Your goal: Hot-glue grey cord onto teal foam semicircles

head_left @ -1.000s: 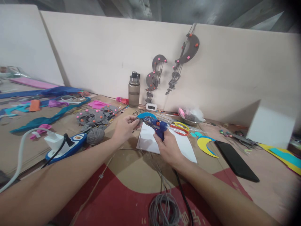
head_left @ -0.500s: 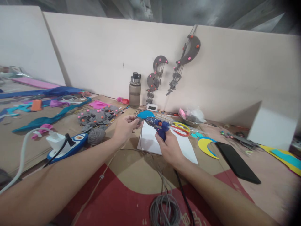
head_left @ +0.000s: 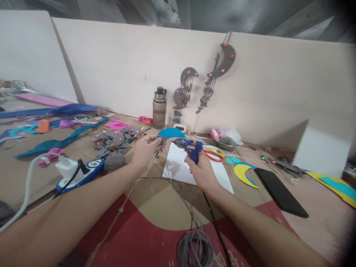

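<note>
My left hand (head_left: 146, 152) is closed in a pinch on a blue curved piece (head_left: 171, 133), which shows as a dome beyond the fingertips. At those fingertips is a small dark grey scrap (head_left: 161, 140), with a grey cord (head_left: 167, 163) hanging below. My right hand (head_left: 201, 168) is wrapped round the handle of a blue glue gun (head_left: 191, 146). Its nozzle points left towards the left hand, a short gap away from the fingers. White paper (head_left: 179, 167) lies beneath, and a coil of grey cord (head_left: 194, 249) rests in front.
Red and yellow scissors (head_left: 214, 154), a yellow crescent (head_left: 243, 174) and a black phone (head_left: 280, 191) lie right. Left are a blue power strip (head_left: 80, 178), a grey yarn ball (head_left: 114, 162) and grey decorated shapes (head_left: 115, 137). A bottle (head_left: 159, 111) stands behind.
The glue gun has drawn back slightly right, away from the blue curved piece. My left hand has tilted that piece, and more of its blue face shows now.
</note>
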### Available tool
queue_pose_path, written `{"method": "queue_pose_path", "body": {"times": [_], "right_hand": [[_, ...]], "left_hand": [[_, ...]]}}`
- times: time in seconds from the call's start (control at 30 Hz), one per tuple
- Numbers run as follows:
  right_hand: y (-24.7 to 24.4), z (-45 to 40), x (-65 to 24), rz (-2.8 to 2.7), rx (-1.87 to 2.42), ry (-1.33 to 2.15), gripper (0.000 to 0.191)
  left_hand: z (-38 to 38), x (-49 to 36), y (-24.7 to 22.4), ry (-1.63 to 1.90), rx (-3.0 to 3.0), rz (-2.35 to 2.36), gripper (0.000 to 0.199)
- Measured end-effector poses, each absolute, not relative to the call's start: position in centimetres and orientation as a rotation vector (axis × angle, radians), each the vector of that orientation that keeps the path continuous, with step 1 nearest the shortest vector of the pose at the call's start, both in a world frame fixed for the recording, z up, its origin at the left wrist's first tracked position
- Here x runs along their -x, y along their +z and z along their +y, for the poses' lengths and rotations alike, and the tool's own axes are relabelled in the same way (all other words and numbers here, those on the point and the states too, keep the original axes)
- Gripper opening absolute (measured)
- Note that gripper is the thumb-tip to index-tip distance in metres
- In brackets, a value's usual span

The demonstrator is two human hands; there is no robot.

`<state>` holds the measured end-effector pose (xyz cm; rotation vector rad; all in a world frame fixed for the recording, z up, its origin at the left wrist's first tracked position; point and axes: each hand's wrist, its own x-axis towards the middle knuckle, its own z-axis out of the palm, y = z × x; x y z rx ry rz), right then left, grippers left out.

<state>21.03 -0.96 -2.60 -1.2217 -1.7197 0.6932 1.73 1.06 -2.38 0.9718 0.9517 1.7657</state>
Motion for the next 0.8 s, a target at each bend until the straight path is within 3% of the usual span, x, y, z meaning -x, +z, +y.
{"method": "queue_pose_path", "body": {"times": [0.13, 0.23, 0.43, 0.53, 0.67, 0.8], "right_hand": [[-2.3, 0.2, -21.6, -1.632, 1.313, 0.963, 0.025], [-2.1, 1.2, -22.4, -1.75, 1.431, 0.948, 0.014], [-1.3, 0.8, -23.3, -2.084, 1.599, -0.024, 0.021], [-0.6, -0.4, -22.7, -2.018, 1.52, -0.217, 0.017], [-0.3, -1.3, -20.2, -1.905, 1.185, 0.216, 0.013], [-1.3, -0.7, -16.6, -1.629, 1.066, 0.816, 0.027]], "left_hand": [[1.3, -1.6, -2.6, 1.773, -1.025, 1.001, 0.019], [1.1, -1.7, -2.6, 1.744, -1.14, 1.086, 0.02], [-0.2, -2.5, -1.9, 1.679, -1.348, 1.17, 0.021], [-0.8, -2.8, -1.3, 1.692, -1.356, 1.147, 0.023], [-0.9, -2.9, -1.1, 1.72, -1.321, 1.072, 0.021], [-0.7, -2.7, -1.5, 1.765, -1.375, 1.067, 0.016]]}}
